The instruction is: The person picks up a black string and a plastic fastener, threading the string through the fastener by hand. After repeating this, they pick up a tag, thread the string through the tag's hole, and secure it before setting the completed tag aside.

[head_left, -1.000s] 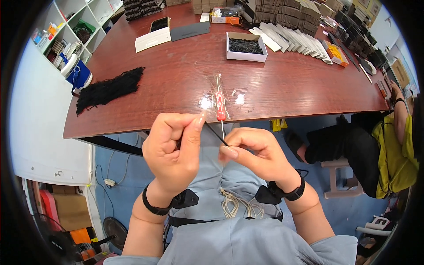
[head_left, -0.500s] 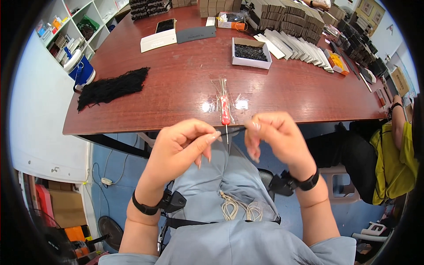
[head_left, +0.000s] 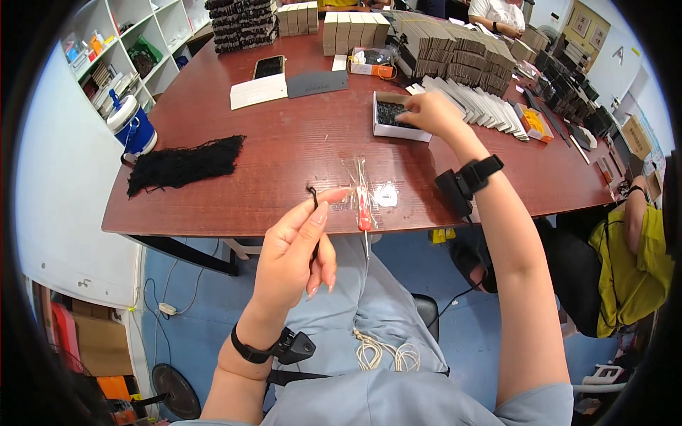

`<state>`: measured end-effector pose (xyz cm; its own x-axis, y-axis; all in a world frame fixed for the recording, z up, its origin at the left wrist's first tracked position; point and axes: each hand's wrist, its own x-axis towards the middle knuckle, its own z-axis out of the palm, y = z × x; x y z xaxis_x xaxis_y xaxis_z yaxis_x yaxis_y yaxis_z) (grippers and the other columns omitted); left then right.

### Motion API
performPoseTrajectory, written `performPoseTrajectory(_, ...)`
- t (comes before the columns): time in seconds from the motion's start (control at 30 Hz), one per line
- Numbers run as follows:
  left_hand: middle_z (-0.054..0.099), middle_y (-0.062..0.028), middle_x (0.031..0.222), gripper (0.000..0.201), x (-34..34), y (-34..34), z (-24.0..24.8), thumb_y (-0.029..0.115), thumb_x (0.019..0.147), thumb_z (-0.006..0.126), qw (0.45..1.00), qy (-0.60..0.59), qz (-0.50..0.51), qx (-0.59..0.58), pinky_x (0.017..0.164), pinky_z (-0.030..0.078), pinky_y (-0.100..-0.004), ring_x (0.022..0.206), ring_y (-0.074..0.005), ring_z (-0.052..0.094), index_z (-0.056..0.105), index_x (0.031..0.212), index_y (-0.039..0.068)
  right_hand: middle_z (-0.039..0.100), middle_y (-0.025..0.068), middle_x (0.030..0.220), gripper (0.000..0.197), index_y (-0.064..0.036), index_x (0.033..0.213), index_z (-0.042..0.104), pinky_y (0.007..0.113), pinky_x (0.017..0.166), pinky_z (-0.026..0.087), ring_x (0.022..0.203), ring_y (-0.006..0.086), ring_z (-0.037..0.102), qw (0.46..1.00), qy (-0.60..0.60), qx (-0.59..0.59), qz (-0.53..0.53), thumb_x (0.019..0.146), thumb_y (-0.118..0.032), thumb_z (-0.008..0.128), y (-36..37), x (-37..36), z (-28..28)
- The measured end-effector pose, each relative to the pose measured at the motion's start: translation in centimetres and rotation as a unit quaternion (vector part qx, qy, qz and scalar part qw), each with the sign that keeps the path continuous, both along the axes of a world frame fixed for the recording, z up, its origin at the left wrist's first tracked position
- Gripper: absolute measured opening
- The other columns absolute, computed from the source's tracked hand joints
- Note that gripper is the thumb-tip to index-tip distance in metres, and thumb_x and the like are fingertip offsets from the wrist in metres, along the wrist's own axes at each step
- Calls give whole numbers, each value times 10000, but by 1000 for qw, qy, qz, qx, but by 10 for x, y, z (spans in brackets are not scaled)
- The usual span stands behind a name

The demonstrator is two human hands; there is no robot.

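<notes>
Head view: my left hand (head_left: pixel 295 259) pinches a short black cord loop (head_left: pixel 312 195) between thumb and forefinger, held above the near edge of the reddish wooden table (head_left: pixel 284 149). My right hand (head_left: pixel 430 112) reaches into the small white box (head_left: pixel 399 117) of dark, glossy pieces, fingers curled; whether they grip one I cannot tell. I judge this the fetching step: a piece must next meet the limp, thin loop.
</notes>
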<state>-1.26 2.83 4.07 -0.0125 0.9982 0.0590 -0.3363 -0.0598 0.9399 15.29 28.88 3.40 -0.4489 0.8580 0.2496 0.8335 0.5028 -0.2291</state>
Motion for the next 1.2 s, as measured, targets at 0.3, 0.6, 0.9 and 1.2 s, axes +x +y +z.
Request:
performPoseTrajectory(0.3,427,-33,382,343,3,-1,-5,189,899,303,997,68,37,-10,270,233,-150,253,-43,296,435,1102,-53,603,75,746,151,-117,763,641,333,621,444,713,248,569,998,33,27,35,657,-222,616,13,-4,-8)
performPoseTrajectory(0.6,401,-47,367,324,-10,14,10,191,889,305,994,-64,-34,-78,243,222,-166,228,-72,269,458,1051,-44,577,77,912,214,-59,938,584,259,613,437,707,170,560,906,333,10,260,727,-51,552,-125,-20,29)
performPoseTrajectory(0.9,486,-57,448,308,-7,14,18,234,879,349,951,111,-252,-140,301,268,-174,294,-57,344,532,776,9,552,165,783,265,-8,948,523,317,621,414,709,269,544,835,367,-175,371,824,-236,471,-184,-23,5)
performPoseTrajectory(1.2,533,-15,523,169,-34,30,41,152,797,526,936,280,-185,-101,384,331,-168,413,-39,443,606,804,4,529,77,609,320,-38,917,539,263,484,399,489,151,488,910,194,-224,290,711,-262,638,-182,-3,10)
